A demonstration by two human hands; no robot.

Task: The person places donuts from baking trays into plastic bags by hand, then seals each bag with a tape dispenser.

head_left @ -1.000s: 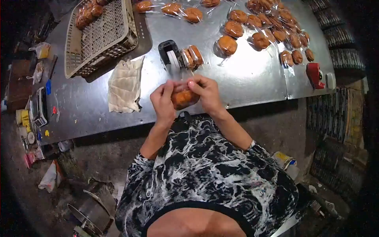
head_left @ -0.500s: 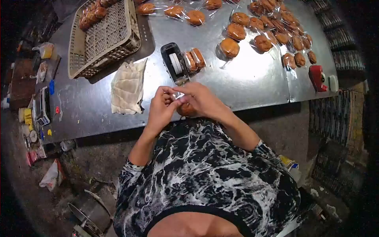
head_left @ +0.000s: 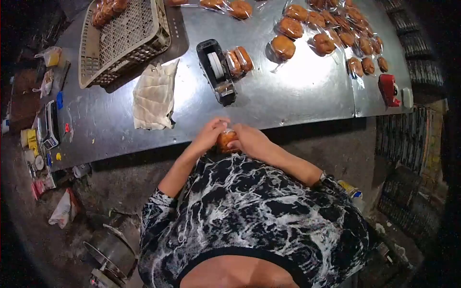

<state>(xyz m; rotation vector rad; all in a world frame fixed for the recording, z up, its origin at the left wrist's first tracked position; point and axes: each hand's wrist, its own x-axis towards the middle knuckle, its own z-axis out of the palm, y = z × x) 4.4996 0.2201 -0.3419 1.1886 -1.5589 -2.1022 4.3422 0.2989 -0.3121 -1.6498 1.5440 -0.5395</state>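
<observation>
while both hands meet at the near edge of the grey sheet-metal bench [head_left: 297, 91], the small round orange-brown bun in clear plastic wrap [head_left: 226, 139] sits pinched between them, just off the bench edge and close to the body. left hand [head_left: 210, 135]: fingers curled onto the bun's left and top side, clamped on it. right hand [head_left: 250, 142]: closed around the bun's right side, thumb side toward the wrap. how much of the wrap is folded over cannot be told; the hands cover it.

handling judgement: bun looks light and soft, likely to dent under hard pressure; the film looks thin, slick and crinkly, so it may slide over the crust. best hold appears to be a light pinch across the widest part, with fingertips gathering the loose film rather than squeezing the bread.

nearby on the bench: black desktop tape dispenser with white roll [head_left: 217, 72] straight ahead, two wrapped buns [head_left: 239, 61] touching its right side, folded cream cloth [head_left: 154, 95] to the left, beige plastic lattice basket [head_left: 125, 41] beyond it, many wrapped buns [head_left: 331, 33] spread at far right, red tape dispenser [head_left: 388, 90] near the right edge.
</observation>
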